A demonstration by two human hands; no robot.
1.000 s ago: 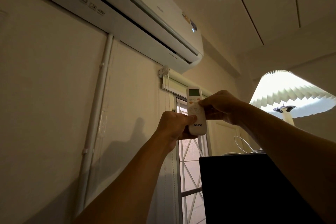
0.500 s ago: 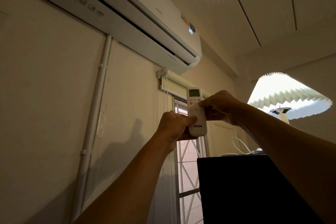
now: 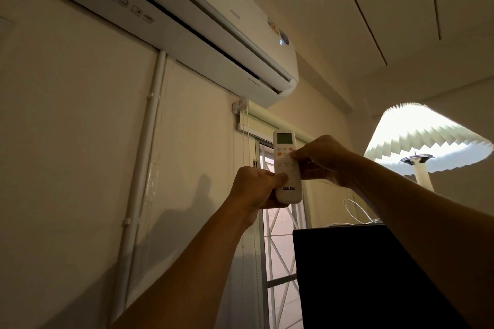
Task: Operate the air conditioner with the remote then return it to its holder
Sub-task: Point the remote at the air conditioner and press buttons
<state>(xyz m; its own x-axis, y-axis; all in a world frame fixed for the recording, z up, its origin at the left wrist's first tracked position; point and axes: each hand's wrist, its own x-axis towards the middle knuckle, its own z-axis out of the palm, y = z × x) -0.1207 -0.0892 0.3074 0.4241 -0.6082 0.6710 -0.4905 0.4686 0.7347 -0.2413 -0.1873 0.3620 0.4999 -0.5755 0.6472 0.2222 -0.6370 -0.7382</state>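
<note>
A white remote (image 3: pixel 287 168) with a small lit screen and orange buttons is held upright below the wall-mounted air conditioner (image 3: pixel 192 24). My left hand (image 3: pixel 256 189) grips its lower left side, thumb on the front. My right hand (image 3: pixel 320 160) is against its right edge, with a fingertip on the buttons at mid-height. A small blue light glows at the air conditioner's right end. No remote holder is in view.
A white pipe (image 3: pixel 144 147) runs down the wall on the left. A window with a grille (image 3: pixel 280 243) and a blind cord is behind the hands. A black cabinet (image 3: pixel 369 275) stands at lower right, a lit pleated lamp (image 3: pixel 427 139) behind it.
Both hands and the remote stay nearly in the same place. The view has shifted slightly, so the lamp sits a little lower and further left.
</note>
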